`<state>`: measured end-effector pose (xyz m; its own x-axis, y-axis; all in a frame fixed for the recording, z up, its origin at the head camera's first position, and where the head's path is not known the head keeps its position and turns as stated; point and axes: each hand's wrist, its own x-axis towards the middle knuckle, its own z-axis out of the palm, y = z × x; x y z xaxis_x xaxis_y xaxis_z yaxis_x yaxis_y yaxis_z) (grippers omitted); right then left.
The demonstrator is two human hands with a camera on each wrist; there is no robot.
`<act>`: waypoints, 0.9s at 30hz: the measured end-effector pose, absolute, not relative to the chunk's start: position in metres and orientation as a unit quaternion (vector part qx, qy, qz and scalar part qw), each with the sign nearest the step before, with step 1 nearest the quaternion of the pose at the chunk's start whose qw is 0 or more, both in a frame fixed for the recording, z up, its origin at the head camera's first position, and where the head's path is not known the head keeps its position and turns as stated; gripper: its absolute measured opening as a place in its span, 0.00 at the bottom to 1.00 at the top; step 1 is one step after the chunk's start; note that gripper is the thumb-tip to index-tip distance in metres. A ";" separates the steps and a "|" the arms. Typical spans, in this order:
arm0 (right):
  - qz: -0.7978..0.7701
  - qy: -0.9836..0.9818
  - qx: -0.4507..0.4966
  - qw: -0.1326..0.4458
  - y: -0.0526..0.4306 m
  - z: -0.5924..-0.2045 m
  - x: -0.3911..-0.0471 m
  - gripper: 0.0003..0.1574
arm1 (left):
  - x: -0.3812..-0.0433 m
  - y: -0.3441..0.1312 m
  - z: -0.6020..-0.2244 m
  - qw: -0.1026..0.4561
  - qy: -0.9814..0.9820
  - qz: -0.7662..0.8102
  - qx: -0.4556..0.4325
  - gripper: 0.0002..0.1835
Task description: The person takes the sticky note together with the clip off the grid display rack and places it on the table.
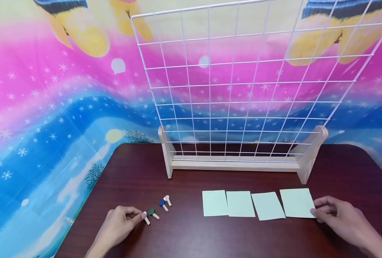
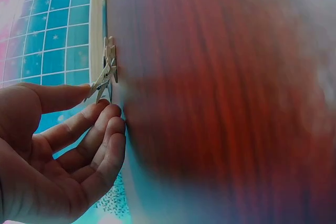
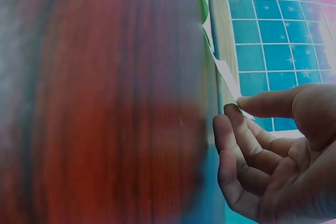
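My left hand [image 1: 117, 225] pinches a small wooden clothespin [image 1: 147, 220] with a white top between thumb and forefinger. Three more mini clothespins lie just beyond it: one with a green top [image 1: 156, 216], one with a blue top [image 1: 164, 206], and another white-topped one [image 1: 168, 201]. On the right, my right hand [image 1: 340, 216] grips the lower right corner of a pale green paper square [image 1: 296, 202]. That sheet's near edge is lifted toward the thumb in the right wrist view, where the paper [image 3: 229, 80] appears edge-on.
Three other pale green paper squares [image 1: 240, 204] lie in a row left of the held one. Behind them a white wire grid [image 1: 210, 102] stands upright in a wooden base [image 1: 236, 164] on the dark brown table [image 1: 191, 236]. A colourful cloth [image 1: 62, 104] hangs behind.
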<state>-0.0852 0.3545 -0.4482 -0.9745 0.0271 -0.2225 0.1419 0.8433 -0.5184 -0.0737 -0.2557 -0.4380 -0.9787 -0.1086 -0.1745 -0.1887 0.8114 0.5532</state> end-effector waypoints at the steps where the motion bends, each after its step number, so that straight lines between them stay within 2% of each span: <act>1: -0.274 0.955 0.045 0.105 0.355 -0.449 -0.084 0.23 | -0.074 -0.256 -0.438 0.070 0.949 0.296 -0.079 0.06; 6: -0.265 0.959 0.040 0.096 0.356 -0.450 -0.081 0.20 | -0.074 -0.256 -0.441 0.076 0.948 0.296 -0.087 0.06; 20: -0.227 0.964 0.054 0.129 0.357 -0.454 -0.083 0.25 | -0.076 -0.252 -0.442 0.075 0.946 0.305 -0.084 0.05; 24: -0.219 0.968 0.053 0.114 0.358 -0.451 -0.083 0.26 | -0.075 -0.252 -0.441 0.084 0.948 0.294 -0.084 0.07; 27: -0.215 0.972 0.041 0.080 0.360 -0.447 -0.083 0.27 | -0.074 -0.252 -0.436 0.072 0.958 0.270 -0.065 0.08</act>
<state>-0.0831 0.3602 -0.4469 -0.9837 0.0457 -0.1738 0.1148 0.9038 -0.4122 -0.0737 -0.2522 -0.4361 -0.9813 -0.0861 -0.1724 -0.1635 0.8456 0.5082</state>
